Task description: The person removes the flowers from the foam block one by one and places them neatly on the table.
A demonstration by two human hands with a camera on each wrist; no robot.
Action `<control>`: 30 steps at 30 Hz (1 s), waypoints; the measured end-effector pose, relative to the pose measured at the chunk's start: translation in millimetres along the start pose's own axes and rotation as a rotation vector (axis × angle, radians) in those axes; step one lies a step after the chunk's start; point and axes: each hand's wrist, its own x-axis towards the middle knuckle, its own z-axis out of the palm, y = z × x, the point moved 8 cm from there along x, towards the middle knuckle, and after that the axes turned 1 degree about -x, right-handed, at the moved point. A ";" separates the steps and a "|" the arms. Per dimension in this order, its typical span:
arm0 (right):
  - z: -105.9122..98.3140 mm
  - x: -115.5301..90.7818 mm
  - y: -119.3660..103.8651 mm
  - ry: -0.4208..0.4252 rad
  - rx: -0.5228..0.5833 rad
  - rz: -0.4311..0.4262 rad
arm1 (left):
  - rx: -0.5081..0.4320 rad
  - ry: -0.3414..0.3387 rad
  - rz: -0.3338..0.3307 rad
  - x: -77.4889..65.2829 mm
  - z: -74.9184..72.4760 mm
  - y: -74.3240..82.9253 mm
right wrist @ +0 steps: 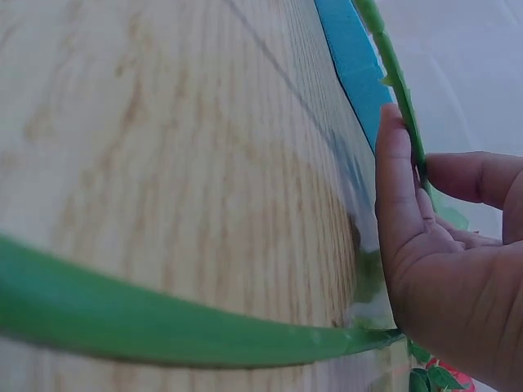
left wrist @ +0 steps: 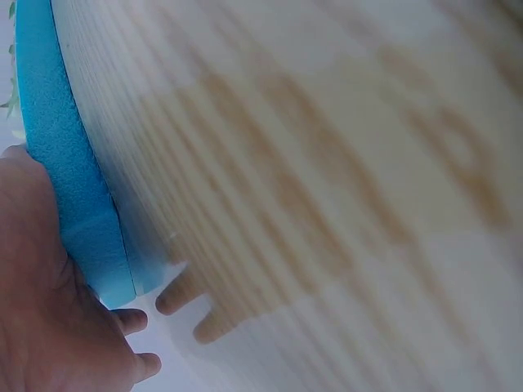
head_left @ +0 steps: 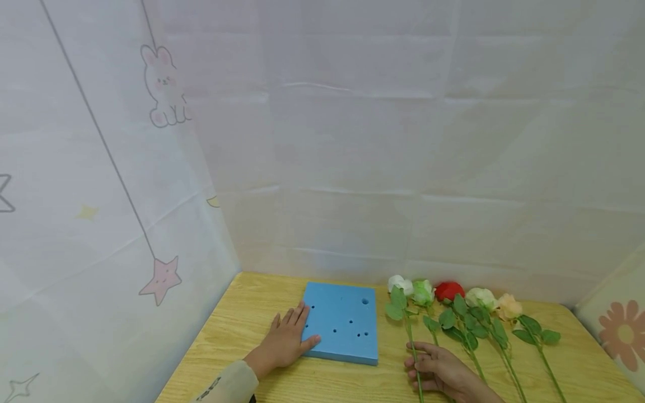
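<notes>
A flat blue foam block (head_left: 322, 291) with several holes in its top lies on the table. My left hand (head_left: 286, 340) rests along its left side, fingers extended and thumb near the front corner; the left wrist view shows this hand (left wrist: 49, 278) against the block's side. To the right of the block, my right hand (head_left: 443, 369) pinches the green stem of an artificial white rose (head_left: 400, 284) between thumb and fingers. In the right wrist view that stem (right wrist: 395, 73) slants up past the fingertips, raised off the table.
Right of the white rose lie a green-white rose (head_left: 422, 292), a red rose (head_left: 449, 291), a cream rose (head_left: 481, 298) and a peach rose (head_left: 509, 307), their stems pointing toward me. Printed cloth walls (head_left: 342, 168) stand behind and beside the wooden table (head_left: 232, 324).
</notes>
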 end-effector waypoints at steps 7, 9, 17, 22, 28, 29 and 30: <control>-0.4 0.6 0.6 -0.012 0.003 0.002 | 0.016 0.000 -0.008 0.7 -0.9 0.0; -0.8 0.6 0.8 -0.015 0.003 0.002 | 0.018 0.003 -0.004 1.1 -0.2 -0.6; -1.7 0.2 1.3 -0.033 0.007 -0.007 | 0.018 0.003 0.001 1.9 2.9 -2.5; -3.0 0.5 2.9 -0.037 0.004 -0.001 | 0.027 -0.002 -0.012 2.5 2.5 -2.7; -2.7 -0.9 3.9 -0.028 0.007 0.024 | 0.030 -0.003 -0.019 2.3 2.1 -2.8; -2.3 -1.4 3.5 -0.024 0.005 0.024 | 0.031 -0.002 -0.019 2.4 2.3 -3.0; -1.9 -1.9 3.0 -0.020 0.005 0.025 | 0.032 -0.003 -0.018 2.4 2.3 -2.9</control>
